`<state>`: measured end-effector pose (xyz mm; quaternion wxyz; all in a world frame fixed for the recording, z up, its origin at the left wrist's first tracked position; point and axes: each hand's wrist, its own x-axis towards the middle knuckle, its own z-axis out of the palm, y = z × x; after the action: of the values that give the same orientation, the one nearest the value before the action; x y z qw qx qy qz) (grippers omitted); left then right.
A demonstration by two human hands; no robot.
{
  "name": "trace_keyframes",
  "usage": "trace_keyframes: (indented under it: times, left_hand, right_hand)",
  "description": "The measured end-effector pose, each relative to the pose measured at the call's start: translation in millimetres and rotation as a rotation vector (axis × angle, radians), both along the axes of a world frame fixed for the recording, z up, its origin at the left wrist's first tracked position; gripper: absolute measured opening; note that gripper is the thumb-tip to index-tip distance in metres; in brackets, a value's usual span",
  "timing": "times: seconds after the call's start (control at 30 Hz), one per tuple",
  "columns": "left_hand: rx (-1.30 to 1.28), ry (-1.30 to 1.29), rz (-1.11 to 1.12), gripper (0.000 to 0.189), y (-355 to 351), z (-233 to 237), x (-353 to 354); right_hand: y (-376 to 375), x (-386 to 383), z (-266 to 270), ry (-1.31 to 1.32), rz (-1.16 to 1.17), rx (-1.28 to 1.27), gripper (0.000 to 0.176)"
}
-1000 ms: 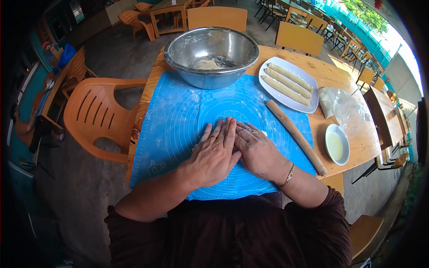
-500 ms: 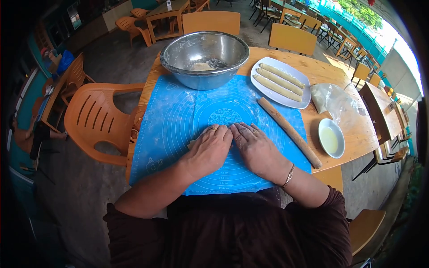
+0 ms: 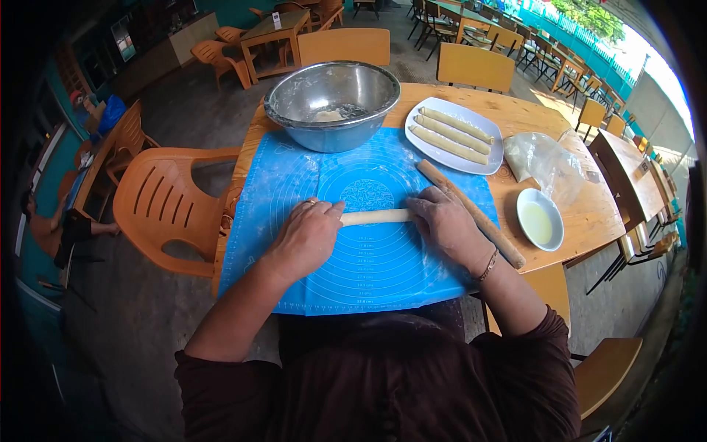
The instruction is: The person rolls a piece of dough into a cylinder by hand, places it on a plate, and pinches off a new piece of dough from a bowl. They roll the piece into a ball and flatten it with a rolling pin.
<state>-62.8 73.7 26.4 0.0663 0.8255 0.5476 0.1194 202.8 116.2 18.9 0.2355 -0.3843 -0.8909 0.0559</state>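
A pale dough roll [image 3: 377,216] lies across the middle of a blue pastry mat [image 3: 346,283] marked with rings. My left hand [image 3: 308,232] is closed over its left end, fingers curled. Over the right end, my right hand [image 3: 444,225] is closed the same way, and both ends are hidden under the fingers. Just right of my right hand rests a wooden rolling pin [image 3: 471,215], slanting along the mat's edge. Flour dusts the mat.
Behind the mat stands a steel bowl [image 3: 331,136] with some dough inside. A white plate [image 3: 475,163] holds three rolled sticks. At the right are a clear plastic bag [image 3: 549,166] and a small bowl [image 3: 540,219] of pale liquid. An orange chair [image 3: 166,210] stands left.
My hands have moved apart from the middle, left hand leftward and right hand rightward. The dough roll, largely covered before, now shows between them. The view has shifted slightly.
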Motion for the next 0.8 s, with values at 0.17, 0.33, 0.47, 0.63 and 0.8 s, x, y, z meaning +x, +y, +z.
trace_keyframes:
  times: [0.17,0.33,0.47,0.63,0.8]
  left_hand:
    - [0.228,0.025,-0.007,0.064,-27.5,-9.2,34.8]
    - [0.122,-0.049,-0.117,0.088,-39.0,-34.9,52.0]
    - [0.168,0.024,-0.096,0.096,-18.5,-38.3,42.3]
    - [0.078,0.055,-0.067,0.091,10.8,-20.7,31.5]
    - [0.036,0.118,0.008,0.088,17.2,-3.4,34.8]
  right_hand:
    - [-30.7,-21.3,-1.6,-0.011,-0.002,0.106,0.055]
    - [-37.0,-29.2,-15.0,-0.171,0.149,0.082,0.058]
    - [-18.6,-29.3,-22.1,-0.144,0.117,0.075,0.057]
    - [12.6,-30.5,-18.5,-0.187,0.028,0.06,0.056]
    - [17.9,-31.1,-8.8,-0.148,0.024,0.003,0.055]
